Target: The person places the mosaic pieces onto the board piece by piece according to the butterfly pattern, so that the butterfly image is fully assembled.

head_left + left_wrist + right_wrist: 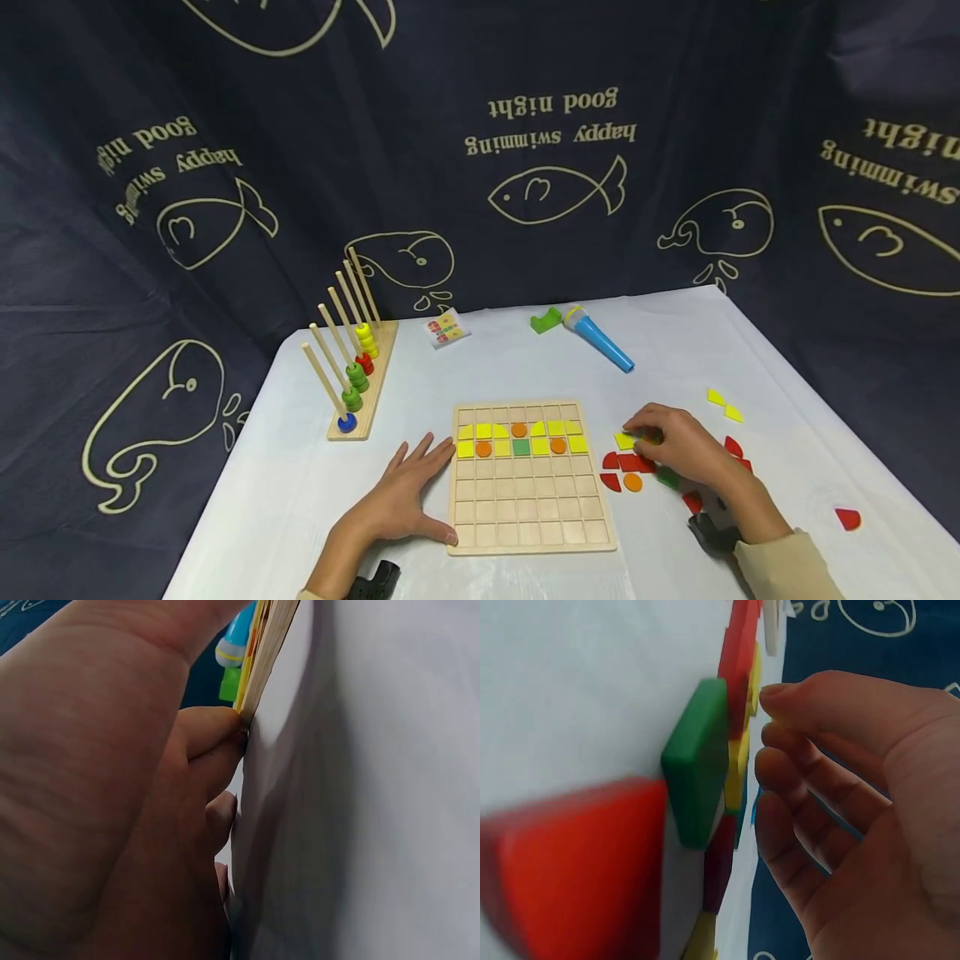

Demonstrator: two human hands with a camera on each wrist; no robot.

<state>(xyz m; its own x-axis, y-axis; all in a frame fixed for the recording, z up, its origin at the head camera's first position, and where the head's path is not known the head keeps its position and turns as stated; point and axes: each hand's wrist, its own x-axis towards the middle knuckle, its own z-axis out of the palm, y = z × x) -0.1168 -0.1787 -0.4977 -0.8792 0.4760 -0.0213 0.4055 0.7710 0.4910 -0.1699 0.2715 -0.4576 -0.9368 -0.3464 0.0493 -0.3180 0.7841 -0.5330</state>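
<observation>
A square wooden grid board (532,492) lies on the white table. Its second and third rows hold yellow pieces, several orange discs and a green square (521,447). My left hand (401,500) rests beside its left edge with fingers spread, the thumb touching the near left corner and a fingertip at the upper left side. Over the loose pieces right of the board, my right hand (678,442) hovers with loosely bent fingers, closest to a yellow piece (623,441). In the right wrist view its fingertips (774,735) stand apart from the pieces, holding nothing visible.
Loose red pieces (636,463), an orange disc (633,482) and a green piece (697,761) lie around the right hand. A wooden bead stand (363,408) is at the left. Farther back are a pattern card (447,327), a green block (546,321) and a blue toy microphone (603,342).
</observation>
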